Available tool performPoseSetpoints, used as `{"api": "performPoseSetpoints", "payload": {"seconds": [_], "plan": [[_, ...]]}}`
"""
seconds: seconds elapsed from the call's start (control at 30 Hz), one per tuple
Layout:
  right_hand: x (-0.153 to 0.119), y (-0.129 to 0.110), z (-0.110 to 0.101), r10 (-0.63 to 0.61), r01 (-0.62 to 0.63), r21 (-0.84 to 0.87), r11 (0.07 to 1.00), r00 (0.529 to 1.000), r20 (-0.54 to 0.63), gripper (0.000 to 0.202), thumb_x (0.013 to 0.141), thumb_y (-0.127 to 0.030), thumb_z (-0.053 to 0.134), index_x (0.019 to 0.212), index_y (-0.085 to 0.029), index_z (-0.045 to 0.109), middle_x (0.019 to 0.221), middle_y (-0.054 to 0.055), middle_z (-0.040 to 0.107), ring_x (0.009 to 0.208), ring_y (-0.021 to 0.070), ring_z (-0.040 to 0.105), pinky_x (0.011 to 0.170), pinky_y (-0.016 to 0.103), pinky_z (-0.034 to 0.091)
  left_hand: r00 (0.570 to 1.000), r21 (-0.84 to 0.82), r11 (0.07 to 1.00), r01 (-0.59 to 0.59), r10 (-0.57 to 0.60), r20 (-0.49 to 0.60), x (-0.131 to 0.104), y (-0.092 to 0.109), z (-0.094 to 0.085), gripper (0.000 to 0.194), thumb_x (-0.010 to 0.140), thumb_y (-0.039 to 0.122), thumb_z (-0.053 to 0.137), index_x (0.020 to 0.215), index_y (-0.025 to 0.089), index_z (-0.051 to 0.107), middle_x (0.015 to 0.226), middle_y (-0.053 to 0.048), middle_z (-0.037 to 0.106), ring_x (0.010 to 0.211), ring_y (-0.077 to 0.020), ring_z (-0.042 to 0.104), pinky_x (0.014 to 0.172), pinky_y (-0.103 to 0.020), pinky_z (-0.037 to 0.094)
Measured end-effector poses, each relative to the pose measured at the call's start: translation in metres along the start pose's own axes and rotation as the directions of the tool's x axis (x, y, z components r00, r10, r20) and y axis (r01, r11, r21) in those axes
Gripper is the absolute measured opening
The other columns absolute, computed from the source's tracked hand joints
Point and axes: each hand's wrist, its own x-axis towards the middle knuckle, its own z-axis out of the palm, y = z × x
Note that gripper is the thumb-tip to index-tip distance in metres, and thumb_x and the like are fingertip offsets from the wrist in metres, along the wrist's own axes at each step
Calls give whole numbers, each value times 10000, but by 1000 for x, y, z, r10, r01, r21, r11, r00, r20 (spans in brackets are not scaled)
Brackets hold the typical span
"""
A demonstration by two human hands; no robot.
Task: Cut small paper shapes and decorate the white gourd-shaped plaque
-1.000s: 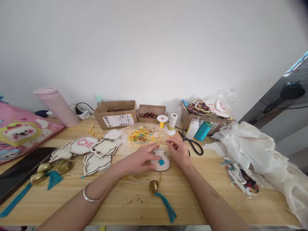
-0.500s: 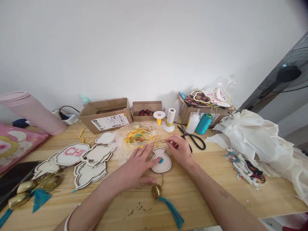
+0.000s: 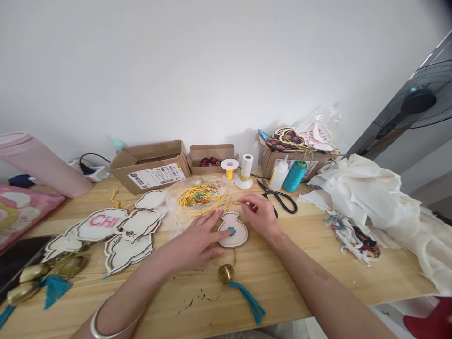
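"What have you got under your left hand?"

"My left hand (image 3: 199, 239) is unclenched, palm down with its fingers spread. The index finger touches the blue flower (image 3: 232, 231) on the pouch-shaped piece (image 3: 239, 234), which lies flat on the desk (image 3: 282, 256) between my two hands."

"And the right?"

"The fingertips of my right hand (image 3: 240, 202) are pinched together on a thin cord (image 3: 232, 203), just beyond the piece's narrow neck."

"Anything attached at the bottom?"

"A gold bell (image 3: 226, 273) hangs off the rounded end by a short string, lying on my side of it. A blue tassel (image 3: 249, 302) trails from the bell, angled to the right."

"What's around you?"

"Beyond my left fingers I see a tangle of yellow cords (image 3: 197, 197). Black-handled scissors (image 3: 285, 202) lie past my right hand, near a white bottle (image 3: 278, 175) and a teal thread spool (image 3: 295, 176), both standing. Off to the left, white-faced shapes (image 3: 136, 249) overlap in a loose pile, one with pink letters. White cloth (image 3: 374, 190) is heaped on the far right."
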Motion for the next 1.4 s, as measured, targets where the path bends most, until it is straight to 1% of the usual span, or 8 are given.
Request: {"api": "performPoseSetpoints", "payload": {"seconds": [0.17,0.47,0.7,0.8,0.9,1.03,1.17,1.4], "plan": [[0,5,1,12,-12,-7,1000,1000,5,183,748,-138,500,801,-164,674,753,36,629,510,89,469,488,214,416,1000,-7,1000,6,-6,-7,-1,-4,1,461,844,345,476,1299,340,406,1475,-93,200,1328,-332,176,1008,-546,259],[-1,6,1,32,-32,-12,999,999,3,190,746,-142,497,795,-173,678,744,34,625,504,88,471,486,215,416,1000,-9,1000,-1,1,11,1,-3,3,387,828,334,505,1214,319,519,1460,-91,248,1317,-348,203,1001,-551,269],[0,8,2,31,-31,-10,999,999,7,186,747,-148,499,792,-177,677,747,30,628,512,91,478,487,213,416,992,14,999,-52,53,-112,1,-4,1,376,842,367,468,1203,280,529,1434,-89,304,1310,-296,237,1012,-502,291],[0,6,1,29,-29,-8,1000,1000,4,186,746,-139,498,785,-174,677,764,36,637,525,94,488,495,215,418,986,44,997,-57,63,-154,3,-1,-3,325,839,368,472,1124,267,594,1352,-104,410,1255,-300,312,986,-498,313],[1,5,1,31,-31,-10,999,1000,-1,187,739,-124,500,775,-173,676,761,37,639,525,95,489,499,216,418,971,21,998,-59,62,-231,8,1,-2,261,856,308,458,1039,257,637,1136,-87,550,1064,-236,465,905,-420,388],[1,5,1,33,-33,-13,999,999,-4,190,729,-111,503,767,-175,678,749,33,638,512,94,477,493,219,415,965,6,1000,-17,18,-263,18,2,8,222,843,305,483,925,234,677,913,-56,590,841,-183,513,764,-344,427],[0,5,2,30,-30,-11,999,1000,-3,186,731,-119,506,769,-173,681,745,33,637,511,95,471,490,222,413,969,-2,1000,31,-31,-246,23,6,15,229,806,361,535,906,217,682,892,-54,602,826,-188,518,750,-337,425],[0,2,1,32,-32,-6,999,999,-1,189,728,-121,502,760,-173,681,735,30,638,510,92,469,490,214,409,976,-57,998,8,-20,-217,24,9,13,213,816,284,536,957,205,676,905,-55,596,858,-181,528,779,-315,419]]}}
